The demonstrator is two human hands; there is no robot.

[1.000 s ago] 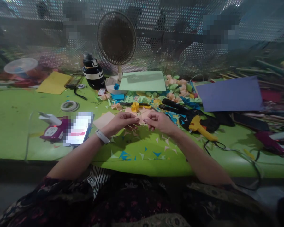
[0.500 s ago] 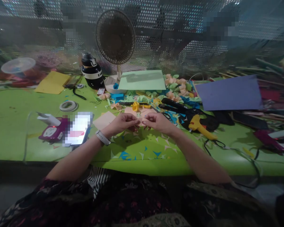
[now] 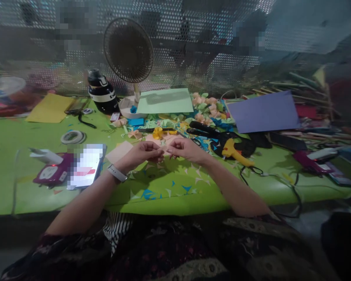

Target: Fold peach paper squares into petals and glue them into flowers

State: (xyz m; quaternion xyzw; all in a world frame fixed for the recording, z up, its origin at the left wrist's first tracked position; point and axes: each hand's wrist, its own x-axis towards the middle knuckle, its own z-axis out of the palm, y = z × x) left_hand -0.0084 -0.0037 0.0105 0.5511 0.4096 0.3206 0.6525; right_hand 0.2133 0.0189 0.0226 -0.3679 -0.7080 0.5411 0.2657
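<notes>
Clear bowl [image 3: 13, 85] at your far left has something blue in it; can't see inside the black bottle [image 3: 103, 95]. Worktop's [image 3: 23, 136] pretty open left of the tape [image 3: 73, 137]. Your left hand [image 3: 146, 153] and right hand [image 3: 185, 150] are pinched closed, can't tell on what, peach paper [image 3: 152, 138] just beyond.

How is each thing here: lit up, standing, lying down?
Phone, screen lit
Fan, standing; can't tell if spinning
Bottle, standing, lid on
Tape roll, lying flat
Glue gun, lying down
Purple plug box by the phone, red light on
Left hand, fingers pinched
Right hand, fingers pinched
</notes>
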